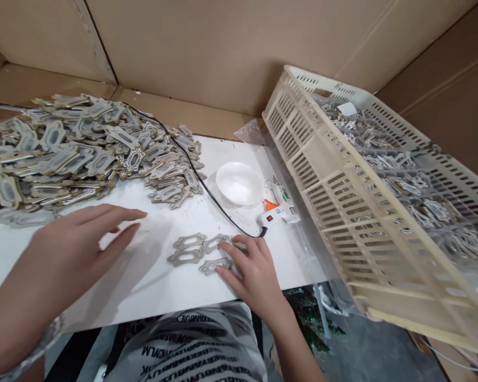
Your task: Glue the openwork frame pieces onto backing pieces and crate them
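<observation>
My left hand (79,244) hovers over the white table at the left, thumb and forefinger apart, holding nothing. To the right, my right hand (255,270) rests over a small group of flat ornate frame pieces with oval openings. Its fingers are spread. The thumb tip touches a lower frame piece (210,267), and the forefinger lies at an upper frame piece (210,245), partly covered by the hand. Just left of these, two more pieces lie side by side, one being a grey frame piece (185,258).
A big heap of frame pieces (63,159) covers the table's back left. A white bowl (239,183) and a white glue gun (276,216) with an orange trigger stand behind my right hand; a black cord (199,175) crosses there. A cream plastic crate (330,185) holds bagged pieces at right.
</observation>
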A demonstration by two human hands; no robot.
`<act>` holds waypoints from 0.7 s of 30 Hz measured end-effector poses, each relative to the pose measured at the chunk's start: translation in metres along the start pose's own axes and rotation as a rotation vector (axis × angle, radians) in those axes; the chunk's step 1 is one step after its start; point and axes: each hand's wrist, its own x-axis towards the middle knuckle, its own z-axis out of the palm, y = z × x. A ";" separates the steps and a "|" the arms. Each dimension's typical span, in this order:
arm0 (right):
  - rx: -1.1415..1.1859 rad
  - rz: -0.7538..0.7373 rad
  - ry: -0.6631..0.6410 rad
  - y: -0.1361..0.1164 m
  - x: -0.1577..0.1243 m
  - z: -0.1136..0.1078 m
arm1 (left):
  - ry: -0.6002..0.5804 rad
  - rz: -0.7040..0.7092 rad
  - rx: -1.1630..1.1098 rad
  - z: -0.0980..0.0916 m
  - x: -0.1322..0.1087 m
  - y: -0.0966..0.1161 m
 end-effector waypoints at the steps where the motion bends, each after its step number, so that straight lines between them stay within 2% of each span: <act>1: -0.011 -0.005 0.009 0.000 0.000 0.001 | 0.016 -0.101 0.040 -0.003 -0.008 -0.005; 3: -0.025 -0.015 0.037 -0.001 0.001 0.002 | 0.010 -0.175 0.038 -0.006 -0.024 -0.012; 6: -0.030 -0.022 0.088 -0.006 0.003 0.004 | -0.003 -0.167 -0.015 0.000 -0.044 -0.014; 9: 0.000 -0.056 0.103 -0.018 0.009 0.008 | -0.008 -0.158 0.017 0.009 -0.054 -0.010; 13: 0.038 -0.147 0.042 -0.039 0.019 0.016 | -0.062 -0.104 0.150 0.018 -0.050 -0.002; 16: 0.066 -0.192 -0.006 -0.050 0.025 0.020 | -0.107 -0.139 0.229 0.020 -0.043 0.005; 19: 0.093 -0.188 -0.044 -0.053 0.025 0.021 | -0.128 -0.176 0.251 0.021 -0.040 0.009; 21: 0.097 -0.165 -0.058 -0.050 0.023 0.021 | -0.118 -0.146 0.255 0.020 -0.042 0.008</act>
